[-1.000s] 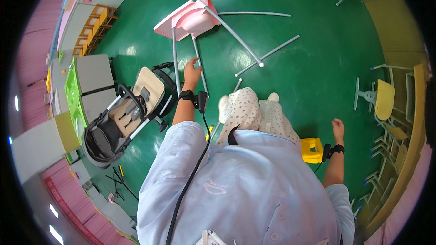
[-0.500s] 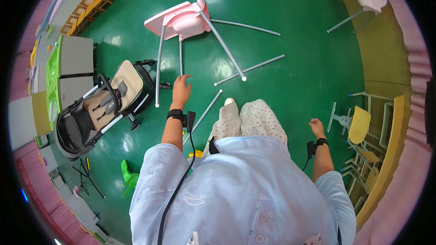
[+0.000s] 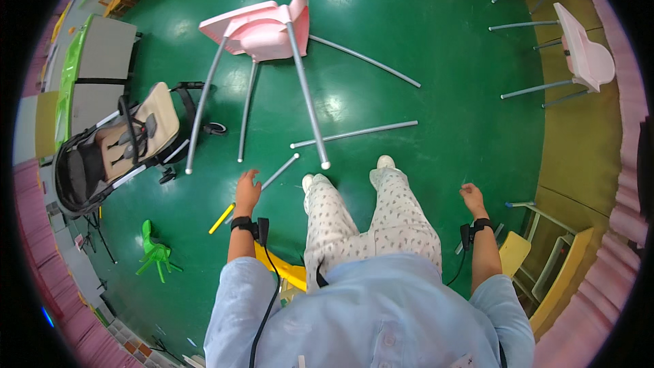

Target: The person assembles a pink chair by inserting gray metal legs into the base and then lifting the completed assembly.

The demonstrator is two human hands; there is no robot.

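Observation:
A pink high chair with long grey tubular legs is in front of me. Its white-capped leg ends point my way, and I cannot tell exactly how it rests. My left hand hangs over the floor with bent, parted fingers and holds nothing. Closest to it are a loose grey tube and a short yellow bar. Another grey tube lies across the floor before my feet, partly behind a chair leg. My right hand hangs at my right side, loosely curled, with nothing visible in it.
At left stands a beige and black stroller, beside grey cabinets. A green toy-like object is on the floor. Something yellow and curved shows beside my left leg. Pink high chairs and yellow furniture line the right wall.
My view has shifted, and more of my legs and feet shows. The left hand has come back from beside the chair legs. The right hand stays at my side.

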